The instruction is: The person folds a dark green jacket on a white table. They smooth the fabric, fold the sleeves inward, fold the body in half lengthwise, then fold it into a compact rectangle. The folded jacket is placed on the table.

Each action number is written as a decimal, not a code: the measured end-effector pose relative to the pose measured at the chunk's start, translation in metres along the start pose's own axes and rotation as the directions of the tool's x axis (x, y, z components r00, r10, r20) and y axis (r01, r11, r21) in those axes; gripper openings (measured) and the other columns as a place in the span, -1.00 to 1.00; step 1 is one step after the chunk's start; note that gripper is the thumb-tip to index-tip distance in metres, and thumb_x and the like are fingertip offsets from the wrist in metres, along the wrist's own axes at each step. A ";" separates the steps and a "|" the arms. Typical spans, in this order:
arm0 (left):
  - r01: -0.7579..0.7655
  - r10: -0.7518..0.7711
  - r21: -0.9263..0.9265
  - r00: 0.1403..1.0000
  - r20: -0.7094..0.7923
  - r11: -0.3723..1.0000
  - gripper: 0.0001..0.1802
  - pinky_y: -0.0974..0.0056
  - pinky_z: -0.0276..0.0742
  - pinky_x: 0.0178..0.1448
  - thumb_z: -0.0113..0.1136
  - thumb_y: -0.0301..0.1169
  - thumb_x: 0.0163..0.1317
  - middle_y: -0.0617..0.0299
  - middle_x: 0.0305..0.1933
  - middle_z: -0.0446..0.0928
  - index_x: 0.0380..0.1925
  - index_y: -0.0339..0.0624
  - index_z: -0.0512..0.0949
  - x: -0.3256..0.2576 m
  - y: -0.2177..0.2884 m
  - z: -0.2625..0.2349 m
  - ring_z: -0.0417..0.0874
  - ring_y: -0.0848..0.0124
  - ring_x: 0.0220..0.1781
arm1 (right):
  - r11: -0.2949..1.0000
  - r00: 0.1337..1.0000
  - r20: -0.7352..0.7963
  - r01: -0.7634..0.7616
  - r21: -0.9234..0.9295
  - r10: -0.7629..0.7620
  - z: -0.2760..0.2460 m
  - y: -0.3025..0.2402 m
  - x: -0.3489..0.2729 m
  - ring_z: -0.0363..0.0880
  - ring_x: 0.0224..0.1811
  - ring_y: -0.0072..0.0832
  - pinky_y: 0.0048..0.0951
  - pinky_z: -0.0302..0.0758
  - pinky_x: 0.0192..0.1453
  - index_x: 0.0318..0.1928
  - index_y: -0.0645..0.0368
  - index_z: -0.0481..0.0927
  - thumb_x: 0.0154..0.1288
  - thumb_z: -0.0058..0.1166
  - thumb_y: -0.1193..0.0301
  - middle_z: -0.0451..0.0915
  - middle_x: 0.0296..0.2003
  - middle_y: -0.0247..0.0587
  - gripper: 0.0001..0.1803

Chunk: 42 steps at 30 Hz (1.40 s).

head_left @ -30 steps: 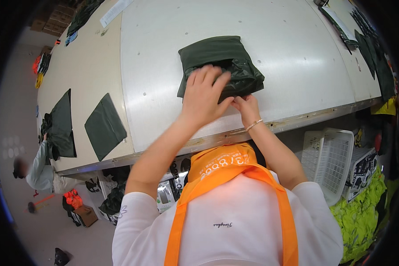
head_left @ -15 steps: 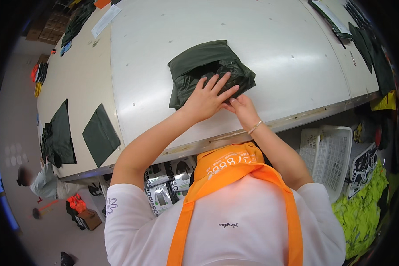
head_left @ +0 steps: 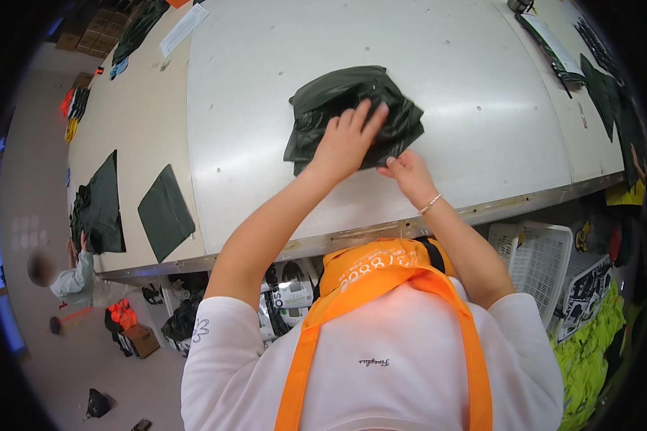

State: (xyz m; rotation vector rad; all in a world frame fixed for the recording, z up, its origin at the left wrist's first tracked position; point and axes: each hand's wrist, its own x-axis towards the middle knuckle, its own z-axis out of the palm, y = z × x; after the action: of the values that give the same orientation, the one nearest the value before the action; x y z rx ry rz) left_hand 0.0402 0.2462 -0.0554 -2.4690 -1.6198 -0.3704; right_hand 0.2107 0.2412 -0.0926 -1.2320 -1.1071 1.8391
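Both hands work the dark green garment (head_left: 352, 115) on the white desk (head_left: 266, 158): left hand (head_left: 346, 140) flat, fingers spread; right hand (head_left: 407, 171) pinching its near edge. Slick fabric could slide, spoiling the fold.

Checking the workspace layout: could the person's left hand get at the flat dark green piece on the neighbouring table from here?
Probably not. The left hand rests on the folded dark green garment, while the flat dark green piece lies on the neighbouring table, well off to the left.

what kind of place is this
Probably a garment workshop or packing room. The left hand and right hand press a dark green cloth on a long white table; more dark pieces lie nearby, with a white basket below.
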 end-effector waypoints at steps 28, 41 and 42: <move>-0.210 0.154 0.107 0.909 0.387 0.972 -0.80 0.18 0.48 -0.22 0.09 -0.40 0.07 0.25 -0.17 0.46 -0.29 -0.11 0.59 0.030 0.104 0.060 0.47 0.26 -0.04 | -0.412 0.682 0.686 0.565 -0.714 -0.254 -0.122 -0.060 0.001 0.43 -0.24 -0.38 -0.38 0.32 -0.14 -0.58 0.09 0.50 -0.04 0.26 0.03 0.53 -0.58 -0.34 -0.60; 0.363 -0.139 -0.521 0.897 0.419 0.773 -0.57 0.16 0.44 0.13 0.06 -0.54 -0.01 0.19 0.05 0.48 -0.06 -0.12 0.59 0.069 0.081 0.090 0.49 0.17 0.10 | 0.443 0.884 0.422 0.467 -0.766 -0.202 -0.052 0.022 -0.039 0.55 -0.17 -0.13 -0.19 0.50 -0.08 -0.27 0.22 0.59 0.12 0.10 0.43 0.52 -0.22 -0.09 -0.84; 0.350 -0.144 -0.529 0.909 0.391 0.773 -0.58 0.15 0.45 0.11 0.06 -0.53 -0.01 0.20 0.05 0.49 -0.07 -0.11 0.60 0.071 0.080 0.091 0.49 0.18 0.09 | 0.447 0.865 0.424 0.501 -0.741 -0.267 -0.048 0.021 -0.044 0.54 -0.23 -0.13 -0.18 0.49 -0.12 -0.33 0.20 0.60 0.12 0.10 0.44 0.50 -0.26 -0.13 -0.88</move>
State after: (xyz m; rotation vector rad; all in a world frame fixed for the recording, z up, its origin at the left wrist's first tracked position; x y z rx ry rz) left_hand 0.1513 0.3005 -0.1213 -2.8745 -2.2846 -0.6069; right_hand 0.2691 0.2081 -0.1046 -1.0505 -2.3881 1.0682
